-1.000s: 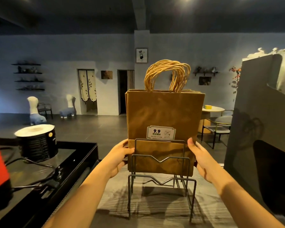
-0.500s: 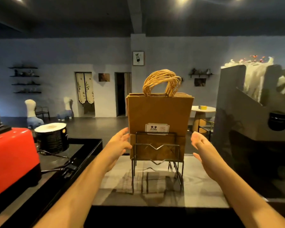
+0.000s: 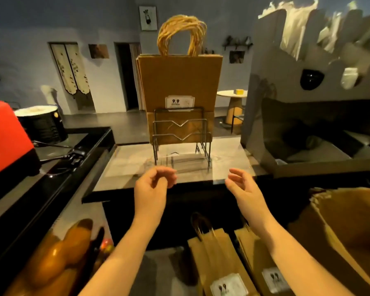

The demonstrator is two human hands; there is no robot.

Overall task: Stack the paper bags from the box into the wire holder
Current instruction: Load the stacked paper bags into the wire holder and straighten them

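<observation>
On the head camera, the brown kraft paper bags (image 3: 179, 82) with twisted paper handles stand packed in the black wire holder (image 3: 181, 133). Their long axis is vertical, handles up, the labelled face turned to me. I judge the holder's front rails pin the lower halves so the stack can't tip.

Both my hands hover on my side of the holder, clear of it and holding nothing. The left hand (image 3: 152, 189) has loosely curled fingers, and the right hand (image 3: 244, 186) is spread and relaxed.

Nearer me than the holder, more flat brown paper bags (image 3: 214, 253) lie with handles aimed toward it, just left of the open brown cardboard box (image 3: 350, 221), handy for the next pick.
</observation>
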